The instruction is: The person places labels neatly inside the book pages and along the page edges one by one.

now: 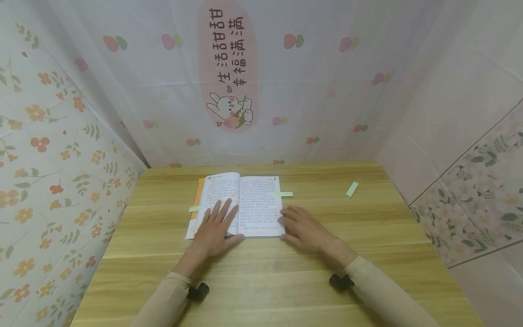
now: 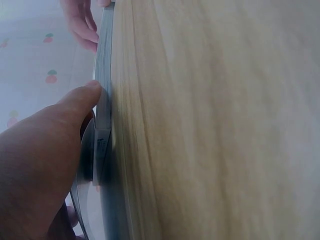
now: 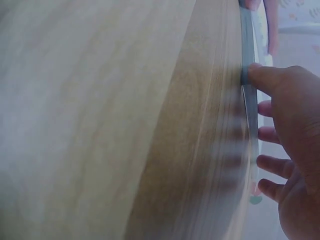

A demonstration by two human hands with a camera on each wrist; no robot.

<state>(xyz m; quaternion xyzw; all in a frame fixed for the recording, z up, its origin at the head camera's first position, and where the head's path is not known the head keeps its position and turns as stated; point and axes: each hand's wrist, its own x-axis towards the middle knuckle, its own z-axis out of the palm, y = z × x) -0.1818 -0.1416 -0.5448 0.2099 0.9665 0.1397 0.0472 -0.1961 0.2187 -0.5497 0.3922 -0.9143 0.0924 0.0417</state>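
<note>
An open book (image 1: pixel 259 204) with printed pages lies on the wooden table, its left page curving up. Across that page my left hand (image 1: pixel 213 234) rests with spread fingers, the thumb along the lower edge. In the left wrist view, the left thumb (image 2: pixel 85 97) touches the edge of the page block (image 2: pixel 104 65). My right hand (image 1: pixel 304 229) is at the book's right edge, its fingertips touching it. The right wrist view has the right thumb (image 3: pixel 262 75) against the book's edge and the other fingers loosely extended. Pale green strips stick out at the right page (image 1: pixel 283 194) and left side (image 1: pixel 194 209).
A loose pale green strip (image 1: pixel 352 189) lies on the table (image 1: pixel 261 290) to the right of the book. A printed curtain (image 1: pixel 318 91) hangs behind the table, with a flowered cloth (image 1: pixel 57 181) on the left. Each wrist carries a small black device (image 1: pixel 341 282).
</note>
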